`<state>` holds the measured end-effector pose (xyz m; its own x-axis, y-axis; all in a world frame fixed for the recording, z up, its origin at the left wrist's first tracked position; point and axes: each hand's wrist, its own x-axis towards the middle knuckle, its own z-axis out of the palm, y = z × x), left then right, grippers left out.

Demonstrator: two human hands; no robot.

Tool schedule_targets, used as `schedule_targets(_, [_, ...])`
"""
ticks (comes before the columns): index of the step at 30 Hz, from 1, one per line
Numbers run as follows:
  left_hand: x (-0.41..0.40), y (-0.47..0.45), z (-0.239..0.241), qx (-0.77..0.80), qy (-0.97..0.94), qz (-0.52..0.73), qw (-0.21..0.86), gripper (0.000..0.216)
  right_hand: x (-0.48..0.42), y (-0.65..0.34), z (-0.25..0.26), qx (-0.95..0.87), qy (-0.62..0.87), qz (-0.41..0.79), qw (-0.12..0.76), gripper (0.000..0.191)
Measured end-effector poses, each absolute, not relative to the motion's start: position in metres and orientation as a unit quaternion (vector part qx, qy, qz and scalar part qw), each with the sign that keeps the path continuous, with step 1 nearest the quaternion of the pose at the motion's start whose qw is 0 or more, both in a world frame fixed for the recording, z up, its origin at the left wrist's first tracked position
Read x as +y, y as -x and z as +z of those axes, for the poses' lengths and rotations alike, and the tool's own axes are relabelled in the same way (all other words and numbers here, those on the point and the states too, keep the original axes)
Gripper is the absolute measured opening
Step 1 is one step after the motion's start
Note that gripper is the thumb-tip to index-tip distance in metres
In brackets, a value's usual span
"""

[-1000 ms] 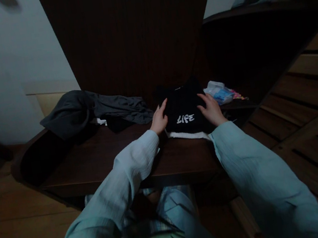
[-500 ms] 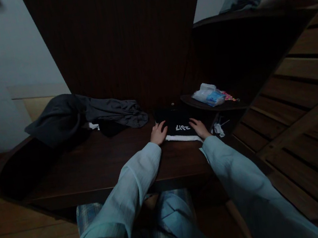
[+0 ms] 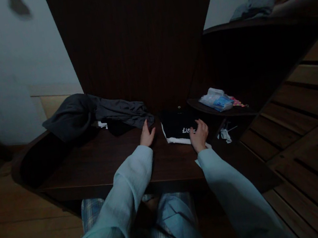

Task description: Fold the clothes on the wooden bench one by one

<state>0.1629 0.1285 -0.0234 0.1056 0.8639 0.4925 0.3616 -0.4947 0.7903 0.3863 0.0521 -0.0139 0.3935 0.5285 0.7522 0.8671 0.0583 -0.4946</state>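
Head view: nearest are two pale blue-green sleeves (image 3: 134,175) reaching over the front of a dark wooden desk (image 3: 76,168). The left hand (image 3: 147,136) is spread, thumb well away from the fingers, with nothing in its grasp; its fingertips come up to the near end of a crumpled grey cloth (image 3: 124,110), and whether they touch it I cannot tell. The right hand (image 3: 200,133) lies on the right part of a folded black garment (image 3: 174,120), thumb and loosely bent fingers apart. That garment sits flat on the desk, a white edge showing along its front. Its white lettering begins "Li"; the hand partly hides the rest. Farther right, a curved shelf (image 3: 201,107) bears a clear plastic bag (image 3: 215,101) with blue on it, any print too small to read. Behind rises a dark panel (image 3: 135,46).
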Motion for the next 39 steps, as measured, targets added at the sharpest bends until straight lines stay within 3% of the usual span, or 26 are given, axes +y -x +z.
schedule_targets(9, [0.135, 0.009, -0.004, 0.631, -0.472, 0.609, 0.086, 0.061, 0.055, -0.315, -0.013, -0.665, 0.55, -0.101, 0.496, 0.033])
schedule_targets(13, [0.122, 0.051, 0.003, 0.71, -0.321, 0.62, 0.09, 0.056, 0.057, -0.307, -0.015, -0.663, 0.54, -0.082, 0.512, 0.032])
schedule_targets(24, [0.107, 0.027, 0.009, 0.644, -0.483, 0.593, 0.0, 0.049, 0.053, -0.299, -0.013, -0.682, 0.551, -0.053, 0.479, 0.03])
schedule_targets(29, [0.103, 0.017, 0.007, 0.642, -0.469, 0.598, 0.102, 0.032, 0.055, -0.294, -0.016, -0.689, 0.574, -0.046, 0.44, 0.029])
schedule_targets(35, [0.107, 0.012, 0.003, 0.578, -0.57, 0.511, 0.282, 0.018, 0.057, -0.293, -0.02, -0.701, 0.583, -0.058, 0.407, 0.031])
schedule_targets(39, [0.102, 0.006, 0.001, 0.575, -0.632, 0.425, 0.3, 0.017, 0.057, -0.294, -0.023, -0.705, 0.591, -0.08, 0.383, 0.031])
